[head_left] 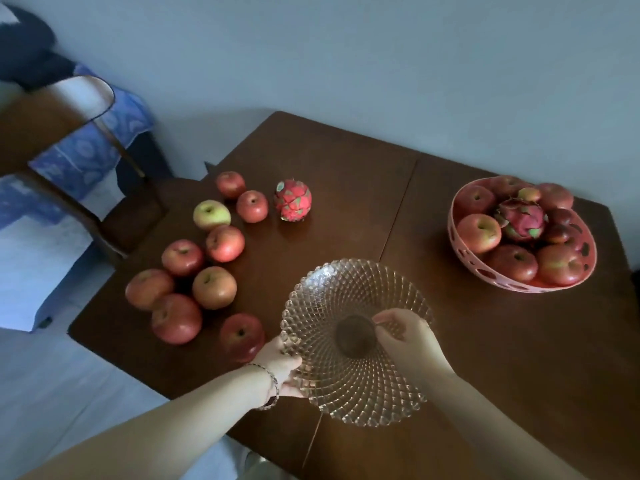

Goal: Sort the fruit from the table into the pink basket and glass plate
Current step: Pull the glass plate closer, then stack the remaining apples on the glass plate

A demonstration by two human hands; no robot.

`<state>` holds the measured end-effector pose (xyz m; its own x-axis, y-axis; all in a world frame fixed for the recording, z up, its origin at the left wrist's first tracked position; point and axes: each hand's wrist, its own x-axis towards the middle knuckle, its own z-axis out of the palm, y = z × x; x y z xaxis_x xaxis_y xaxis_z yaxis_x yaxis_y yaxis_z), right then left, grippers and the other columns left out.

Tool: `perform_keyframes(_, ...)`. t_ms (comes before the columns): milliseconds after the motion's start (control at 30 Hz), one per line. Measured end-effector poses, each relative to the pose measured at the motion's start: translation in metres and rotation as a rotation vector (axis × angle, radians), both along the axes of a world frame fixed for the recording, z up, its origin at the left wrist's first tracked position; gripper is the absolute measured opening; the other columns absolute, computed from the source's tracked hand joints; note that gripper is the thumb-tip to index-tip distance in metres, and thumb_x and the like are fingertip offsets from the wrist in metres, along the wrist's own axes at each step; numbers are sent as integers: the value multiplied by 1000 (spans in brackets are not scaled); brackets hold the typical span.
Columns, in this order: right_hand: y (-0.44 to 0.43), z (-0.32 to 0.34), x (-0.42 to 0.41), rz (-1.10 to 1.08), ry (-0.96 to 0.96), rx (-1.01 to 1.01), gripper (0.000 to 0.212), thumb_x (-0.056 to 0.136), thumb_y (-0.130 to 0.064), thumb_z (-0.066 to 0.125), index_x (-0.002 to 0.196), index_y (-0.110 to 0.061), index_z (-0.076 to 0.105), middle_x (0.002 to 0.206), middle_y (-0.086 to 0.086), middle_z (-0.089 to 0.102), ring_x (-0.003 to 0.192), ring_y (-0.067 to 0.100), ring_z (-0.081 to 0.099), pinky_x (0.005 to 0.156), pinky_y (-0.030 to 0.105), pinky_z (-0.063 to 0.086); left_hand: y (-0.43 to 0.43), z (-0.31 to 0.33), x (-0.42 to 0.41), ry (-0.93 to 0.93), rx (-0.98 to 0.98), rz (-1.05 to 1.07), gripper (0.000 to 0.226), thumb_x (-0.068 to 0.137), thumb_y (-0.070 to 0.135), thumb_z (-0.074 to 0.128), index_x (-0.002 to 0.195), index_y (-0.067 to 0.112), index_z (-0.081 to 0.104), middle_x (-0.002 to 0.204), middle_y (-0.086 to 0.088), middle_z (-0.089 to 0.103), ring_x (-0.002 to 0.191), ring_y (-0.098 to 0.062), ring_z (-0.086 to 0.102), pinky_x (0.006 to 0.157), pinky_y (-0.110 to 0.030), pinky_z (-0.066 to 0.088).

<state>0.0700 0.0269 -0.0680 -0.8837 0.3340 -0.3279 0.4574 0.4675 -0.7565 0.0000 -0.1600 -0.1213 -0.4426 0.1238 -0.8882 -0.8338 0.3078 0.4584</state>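
The glass plate (349,296), clear with a cut diamond pattern, sits at the front middle of the brown table (346,188) with no fruit on it. My left hand (282,367) grips its left rim. My right hand (405,336) rests over its right side, fingers bent near the centre. Several red apples (214,287) and one green-yellow apple (211,214) lie loose to the plate's left. A dragon fruit (293,200) stands behind them. The pink basket (465,259) at the right holds several apples and another dragon fruit (521,219).
A wooden chair (52,133) with blue patterned cloth stands off the table's left corner. A pale wall runs behind the table. A seam (398,216) splits the tabletop down the middle.
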Motion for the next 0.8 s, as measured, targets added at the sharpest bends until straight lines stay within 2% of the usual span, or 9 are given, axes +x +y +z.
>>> perform_keyframes(67,-15,2,-8,-43,20,15,24,88,-14,56,87,-38,57,109,-7,60,102,19,54,89,34,48,-6,14,-9,62,-29,-151,16,96,14,46,110,7,45,97,-10,56,93,-40,64,78,-50,57)
perform_keyframes(167,-52,5,-31,-13,89,117,23,88,-9,57,108,-17,63,114,-3,59,104,10,54,96,27,47,-32,38,-37,254,-164,-478,16,98,23,37,101,12,48,102,-15,66,92,-36,69,59,-35,56)
perform_keyframes(233,-79,6,-49,65,138,165,30,87,-11,58,117,-13,60,122,-1,57,103,10,54,98,30,47,-55,50,-63,573,-323,-702,20,95,21,38,99,15,56,98,-10,70,86,-30,70,72,-38,57)
perform_keyframes(300,-112,0,-68,257,93,240,45,86,-23,61,129,-15,51,134,1,49,120,16,48,109,34,37,-79,60,-90,821,-449,-815,18,92,21,44,101,19,59,97,-5,67,92,-26,65,84,-39,53)
perform_keyframes(400,-159,-21,-93,650,-122,541,84,77,-43,68,145,-20,24,146,9,34,139,26,24,120,42,4,-104,64,-119,939,-509,-899,26,89,22,50,114,21,56,114,-4,57,110,-25,57,93,-42,48)
perform_keyframes(500,-186,-38,-107,782,-246,756,96,70,-45,74,145,-17,20,140,18,38,135,34,26,118,48,-2,-117,51,-141,935,-612,-1050,46,85,26,55,130,22,45,134,-7,43,122,-28,46,101,-42,42)
perform_keyframes(600,-192,-37,-104,652,-247,694,86,67,-41,75,138,-18,32,130,14,45,124,33,37,113,43,18,-122,38,-149,883,-692,-1208,58,84,36,56,138,29,34,145,-4,31,127,-31,42,101,-41,41)
perform_keyframes(733,-171,-9,-89,127,-113,282,80,62,-43,74,130,-32,33,124,1,37,107,25,51,96,33,44,-117,29,-146,837,-742,-1335,62,88,37,51,143,34,21,150,0,21,116,-33,52,94,-40,42)
perform_keyframes(800,-145,0,-79,-51,-77,249,79,63,-42,76,129,-35,34,121,-3,32,97,21,54,87,27,49,-115,26,-145,835,-774,-1361,65,88,36,52,144,34,18,152,-1,16,116,-32,52,93,-40,43)
